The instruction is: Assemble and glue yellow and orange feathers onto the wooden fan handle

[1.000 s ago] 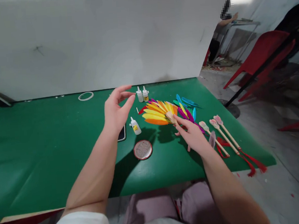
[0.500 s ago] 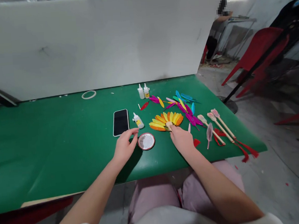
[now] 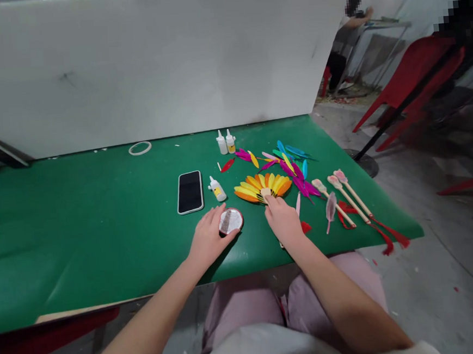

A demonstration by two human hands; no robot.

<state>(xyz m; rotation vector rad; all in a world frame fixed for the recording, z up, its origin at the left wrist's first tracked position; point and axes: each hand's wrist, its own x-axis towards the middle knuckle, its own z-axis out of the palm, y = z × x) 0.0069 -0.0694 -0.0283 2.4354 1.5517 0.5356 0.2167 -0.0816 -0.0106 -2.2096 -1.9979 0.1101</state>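
My left hand (image 3: pixel 210 234) is closed round the edge of a small round dish (image 3: pixel 231 221) with a dark red rim and a pale, shiny inside; the dish looks slightly tilted. In my right hand (image 3: pixel 283 219) is the wooden handle of a feather fan (image 3: pixel 263 188), whose yellow and orange feathers spread away from me. Part of that handle is hidden under my fingers. Just beyond the dish a small white glue bottle (image 3: pixel 218 189) with a yellow label leans to one side. A smartphone (image 3: pixel 189 192) with a dark screen lies left of it.
Two more white bottles (image 3: pixel 226 143) stand farther back. Loose coloured feathers (image 3: pixel 291 167) lie beyond the fan. Several wooden sticks (image 3: pixel 350 195) with red tassels are at the right. A white ring (image 3: pixel 140 148) lies near the white board (image 3: pixel 138 70). Red chairs (image 3: pixel 413 86) stand on the floor.
My left hand has moved right and closed on the round dish, which now looks tilted. My right hand keeps hold of the fan, nearly in the same place.
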